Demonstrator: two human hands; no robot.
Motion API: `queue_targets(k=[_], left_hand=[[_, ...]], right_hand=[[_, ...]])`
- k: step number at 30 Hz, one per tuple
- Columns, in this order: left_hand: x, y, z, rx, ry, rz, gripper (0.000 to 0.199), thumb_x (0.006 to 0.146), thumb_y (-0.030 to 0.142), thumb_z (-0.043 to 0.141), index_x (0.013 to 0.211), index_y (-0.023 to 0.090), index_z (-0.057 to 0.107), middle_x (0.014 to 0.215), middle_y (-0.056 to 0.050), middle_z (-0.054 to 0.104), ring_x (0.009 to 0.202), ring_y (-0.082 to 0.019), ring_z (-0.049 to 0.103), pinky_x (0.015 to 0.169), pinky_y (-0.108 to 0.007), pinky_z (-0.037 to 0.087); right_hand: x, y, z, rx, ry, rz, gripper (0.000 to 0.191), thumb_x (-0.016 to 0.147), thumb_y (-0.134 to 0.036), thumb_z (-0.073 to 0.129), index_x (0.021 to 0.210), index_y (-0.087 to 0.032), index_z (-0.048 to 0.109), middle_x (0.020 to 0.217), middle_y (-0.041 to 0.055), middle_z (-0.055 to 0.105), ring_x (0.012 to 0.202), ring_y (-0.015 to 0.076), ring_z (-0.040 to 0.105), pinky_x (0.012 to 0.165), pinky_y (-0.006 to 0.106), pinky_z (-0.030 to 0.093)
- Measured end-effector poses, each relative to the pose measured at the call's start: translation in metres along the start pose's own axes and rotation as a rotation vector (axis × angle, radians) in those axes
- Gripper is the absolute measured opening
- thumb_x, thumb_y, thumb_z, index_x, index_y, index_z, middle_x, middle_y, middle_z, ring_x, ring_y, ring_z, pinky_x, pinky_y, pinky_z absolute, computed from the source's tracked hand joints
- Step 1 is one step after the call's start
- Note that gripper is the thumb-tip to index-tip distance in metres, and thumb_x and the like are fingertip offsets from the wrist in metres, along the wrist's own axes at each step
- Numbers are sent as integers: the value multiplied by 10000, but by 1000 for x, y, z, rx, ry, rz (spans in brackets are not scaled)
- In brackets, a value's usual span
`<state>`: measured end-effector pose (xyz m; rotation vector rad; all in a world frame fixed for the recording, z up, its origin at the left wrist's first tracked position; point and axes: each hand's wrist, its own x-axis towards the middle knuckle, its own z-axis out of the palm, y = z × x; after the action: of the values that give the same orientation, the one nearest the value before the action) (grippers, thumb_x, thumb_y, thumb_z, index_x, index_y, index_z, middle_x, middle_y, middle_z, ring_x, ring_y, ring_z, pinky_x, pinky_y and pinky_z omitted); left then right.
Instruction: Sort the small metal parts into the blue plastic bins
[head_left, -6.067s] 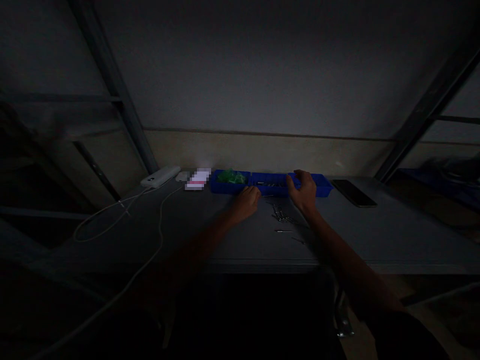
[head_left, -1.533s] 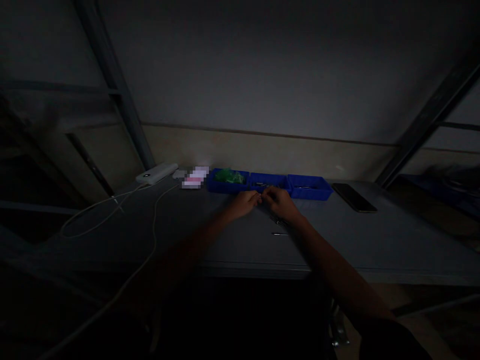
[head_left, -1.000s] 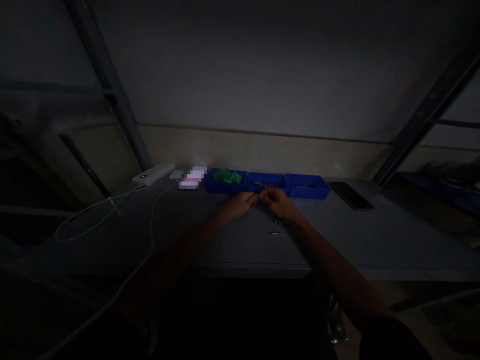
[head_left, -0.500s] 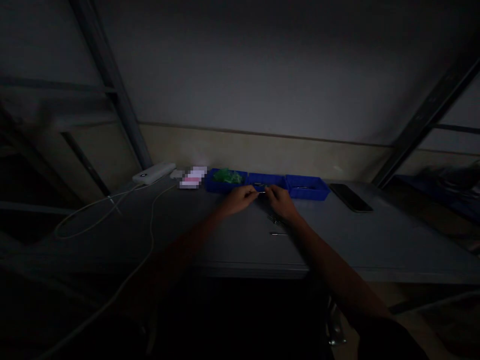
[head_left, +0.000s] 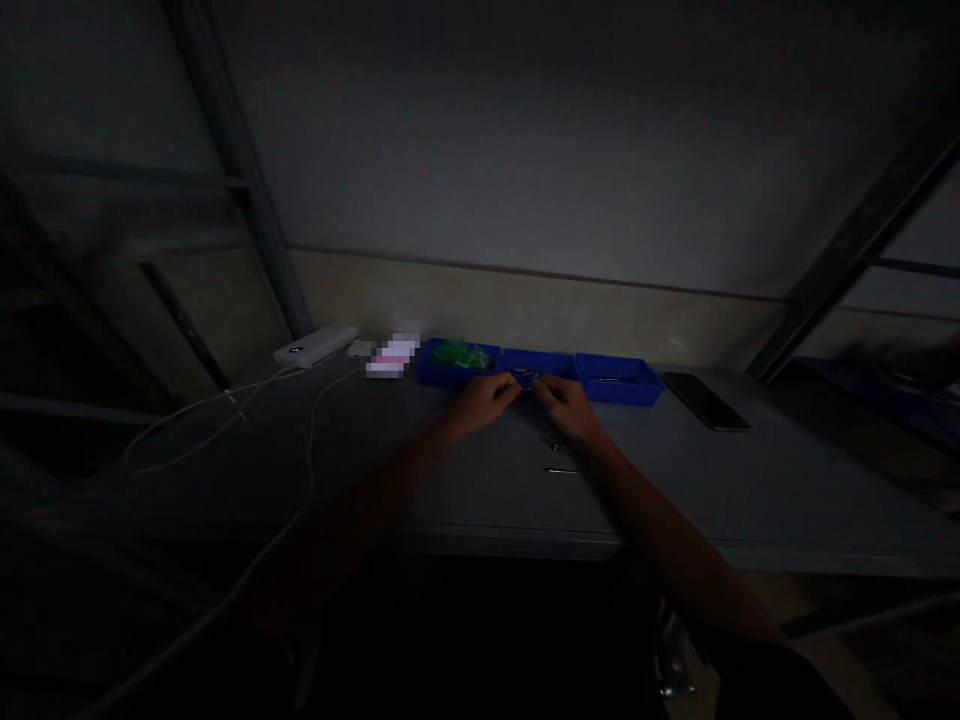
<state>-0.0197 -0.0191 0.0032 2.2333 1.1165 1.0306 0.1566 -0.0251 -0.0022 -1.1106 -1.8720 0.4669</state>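
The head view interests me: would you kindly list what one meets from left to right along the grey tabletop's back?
Oblong white device → small white item → pixelated pink-and-white patch → left blue plastic bin with green material → middle blue plastic bin → right blue plastic bin → black rectangular phone.

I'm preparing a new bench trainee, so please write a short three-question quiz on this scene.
1. True or false: the green plastic lies in the leftmost blue bin.

2. Multiple choice: what lies just to the right of the rightmost blue bin?
A) white cable
B) dark phone
C) green plastic

3. Fill in: the fingertips of the left hand and right hand come close together at the ____ blue bin.

Key: 1. true; 2. B; 3. middle.
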Motion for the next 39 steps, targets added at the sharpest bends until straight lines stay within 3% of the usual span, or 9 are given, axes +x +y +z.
queue_targets(k=[8,11,15,18,21,26,29,35,39], left_hand=[[-3,9,5,7,-12,-32,296,902,278,393,697,146,561,632,4,562,630,-114,520,624,-239,386],[-3,7,10,23,-71,-61,300,910,282,382,795,136,619,679,-20,609,670,-133,555,658,-250,416],[-4,2,20,143,-168,32,201,858,210,474,954,163,644,849,-40,645,787,-157,583,754,-273,442],[-6,3,26,243,-257,174,193,817,184,529,959,203,658,922,-47,610,891,-179,575,841,-294,432],[-8,8,27,281,-303,226,172,819,191,532,928,223,661,908,-42,571,912,-185,563,860,-298,424],[-10,9,28,307,-301,177,147,849,183,478,864,190,624,890,-42,546,864,-172,556,811,-281,432],[-8,4,27,324,-240,129,161,862,151,428,854,164,589,899,-54,557,848,-173,552,796,-292,435],[1,-9,12,225,-25,66,212,870,116,378,828,163,581,889,-59,610,881,-171,555,851,-310,430],[3,-9,1,179,10,25,215,872,126,376,830,165,584,873,-43,633,860,-159,570,837,-291,440]], right_hand=[[0,-7,-5,-74,29,-42,403,860,-461,416,570,-187,476,526,-27,422,516,108,394,516,250,269],[5,0,-19,-229,135,-48,399,870,-442,413,581,-187,513,541,-1,493,517,120,420,530,259,279],[10,25,-46,-518,475,154,334,873,-374,405,810,-148,642,758,98,640,673,184,521,622,283,338],[8,43,-57,-682,534,314,321,854,-294,409,883,-112,672,866,165,649,804,243,537,697,336,362],[4,49,-55,-728,530,370,306,832,-264,429,893,-109,686,928,197,627,921,293,503,748,398,363],[5,36,-42,-654,510,354,314,827,-315,460,933,-118,680,1024,219,581,1033,345,439,811,484,346],[5,23,-32,-529,479,206,312,843,-342,455,901,-126,672,930,175,612,942,284,493,812,418,374],[-1,-2,-3,-238,32,-105,177,825,-279,491,810,-177,636,789,55,644,715,163,552,694,277,407],[-2,-4,3,-194,-66,-146,109,778,-196,513,801,-183,618,782,33,639,710,153,554,681,262,399]])
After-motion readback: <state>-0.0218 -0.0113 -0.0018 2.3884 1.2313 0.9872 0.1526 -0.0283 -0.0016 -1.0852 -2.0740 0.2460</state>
